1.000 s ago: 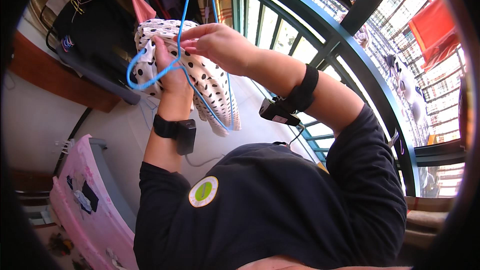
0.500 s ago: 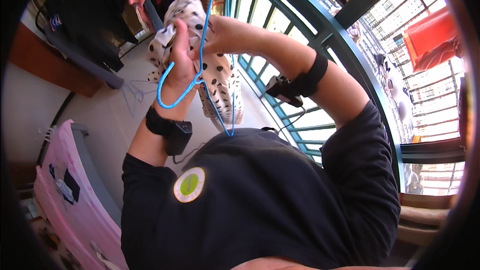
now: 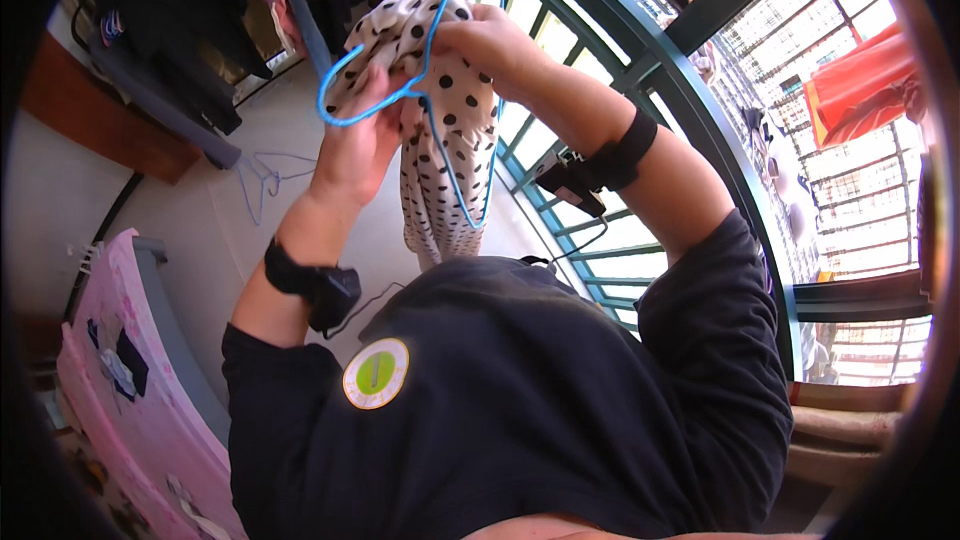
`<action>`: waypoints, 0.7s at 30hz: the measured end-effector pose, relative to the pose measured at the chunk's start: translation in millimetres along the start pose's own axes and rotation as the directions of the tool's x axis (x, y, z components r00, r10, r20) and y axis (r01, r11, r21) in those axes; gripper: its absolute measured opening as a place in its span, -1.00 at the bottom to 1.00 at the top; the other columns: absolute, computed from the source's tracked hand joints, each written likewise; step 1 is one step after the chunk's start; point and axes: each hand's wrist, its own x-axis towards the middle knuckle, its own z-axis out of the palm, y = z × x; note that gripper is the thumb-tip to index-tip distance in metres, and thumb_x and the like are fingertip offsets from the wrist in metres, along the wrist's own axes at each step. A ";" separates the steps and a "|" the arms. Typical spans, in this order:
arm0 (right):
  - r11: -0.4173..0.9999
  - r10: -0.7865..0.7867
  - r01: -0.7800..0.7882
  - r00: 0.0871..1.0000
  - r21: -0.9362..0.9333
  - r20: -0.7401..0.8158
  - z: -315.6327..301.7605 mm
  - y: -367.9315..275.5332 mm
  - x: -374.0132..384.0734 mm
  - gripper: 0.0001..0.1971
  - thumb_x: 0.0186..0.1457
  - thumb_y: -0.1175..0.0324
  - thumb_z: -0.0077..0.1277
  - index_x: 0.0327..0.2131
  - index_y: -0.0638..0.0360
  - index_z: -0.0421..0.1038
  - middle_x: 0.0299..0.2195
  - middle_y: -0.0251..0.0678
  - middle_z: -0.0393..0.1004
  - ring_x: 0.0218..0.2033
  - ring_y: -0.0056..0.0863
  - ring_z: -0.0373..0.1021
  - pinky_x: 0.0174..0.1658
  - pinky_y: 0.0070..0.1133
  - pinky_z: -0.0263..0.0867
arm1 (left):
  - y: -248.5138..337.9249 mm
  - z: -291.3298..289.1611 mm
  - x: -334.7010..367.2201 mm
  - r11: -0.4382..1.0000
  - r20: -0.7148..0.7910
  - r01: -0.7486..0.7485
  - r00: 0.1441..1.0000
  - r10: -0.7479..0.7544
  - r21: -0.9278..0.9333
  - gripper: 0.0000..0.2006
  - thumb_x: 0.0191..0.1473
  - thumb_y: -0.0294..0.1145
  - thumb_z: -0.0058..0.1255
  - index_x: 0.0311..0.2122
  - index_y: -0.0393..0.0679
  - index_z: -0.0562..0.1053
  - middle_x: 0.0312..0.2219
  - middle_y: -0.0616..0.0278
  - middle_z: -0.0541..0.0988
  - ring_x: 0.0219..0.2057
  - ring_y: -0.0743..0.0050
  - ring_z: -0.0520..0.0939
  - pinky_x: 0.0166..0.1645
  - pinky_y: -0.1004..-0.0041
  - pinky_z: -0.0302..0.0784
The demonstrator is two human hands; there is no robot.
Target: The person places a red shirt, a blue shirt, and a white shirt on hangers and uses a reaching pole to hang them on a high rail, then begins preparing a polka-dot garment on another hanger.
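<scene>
A white cloth garment with black dots (image 3: 447, 125) hangs in folds before my chest; its exact kind does not show. My right hand (image 3: 490, 43) grips the bunched upper part, thumb side toward me. At the lower left of the bunch, my left hand (image 3: 357, 145) holds the fabric with its thumb up; its fingers are partly hidden behind cloth. A blue clothes hanger (image 3: 430, 120) lies across the front of the garment, its hook pointing left above my left hand. The hanger's far end runs out of the top of the view.
Green railings (image 3: 610, 45) curve along the right, with an orange cloth (image 3: 865, 85) hanging beyond. Dark clothes (image 3: 165, 40) hang at the far left. A pale wire hanger (image 3: 265, 180) is on the floor. A pink sheet (image 3: 140, 380) covers something at the lower left.
Both hands have moved up and slightly apart, my right hand going rightward. More of the dotted garment now hangs down and spreads. The hanger has shifted up and to the right.
</scene>
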 end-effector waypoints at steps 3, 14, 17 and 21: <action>0.994 -0.016 0.020 0.999 0.104 -0.042 -5.5 3.2 4.5 -0.76 -0.21 0.35 0.11 -0.48 0.37 0.45 -0.55 -0.25 0.46 -0.58 -0.49 0.41 -0.46 -0.62 0.34 | -12.8 -0.5 -26.0 0.949 -0.073 -0.074 0.992 0.101 0.305 -0.60 0.19 -0.24 -0.25 0.04 -0.27 0.25 -0.05 0.17 0.35 0.01 0.46 0.33 0.09 0.49 0.19; 0.984 0.012 -0.019 0.999 0.175 0.037 -11.1 8.8 -7.5 -0.74 -0.29 0.43 0.11 -0.42 0.36 0.44 -0.51 -0.26 0.47 -0.50 -0.48 0.41 -0.41 -0.56 0.33 | 15.6 -2.8 0.2 0.831 -0.229 -0.036 0.954 0.194 0.555 -0.67 0.13 -0.04 -0.17 -0.56 -0.02 0.33 -0.74 0.51 0.25 -0.74 0.78 0.25 -0.67 0.72 0.09; 0.947 -0.174 0.089 0.950 0.309 0.260 -10.4 -1.8 -33.1 -0.62 -0.31 0.58 0.08 -0.26 0.27 0.39 -0.36 -0.26 0.48 -0.33 -0.46 0.41 -0.11 -0.52 0.29 | 22.6 -23.2 10.9 0.911 -0.315 0.067 0.947 0.071 0.408 -0.68 0.13 -0.10 -0.17 -0.57 -0.03 0.34 -0.76 0.53 0.23 -0.76 0.76 0.21 -0.68 0.69 0.06; 0.814 -0.484 0.336 0.843 0.474 0.234 -11.3 -19.8 -38.1 -0.64 -0.24 0.59 0.08 -0.23 0.25 0.38 -0.31 -0.29 0.48 -0.26 -0.49 0.41 -0.08 -0.50 0.29 | 7.2 -31.7 17.8 0.969 -0.348 0.228 0.920 -0.181 0.099 -0.69 0.09 -0.20 -0.17 -0.13 -0.17 0.39 -0.44 0.26 0.53 -0.69 0.61 0.45 -0.61 0.62 0.35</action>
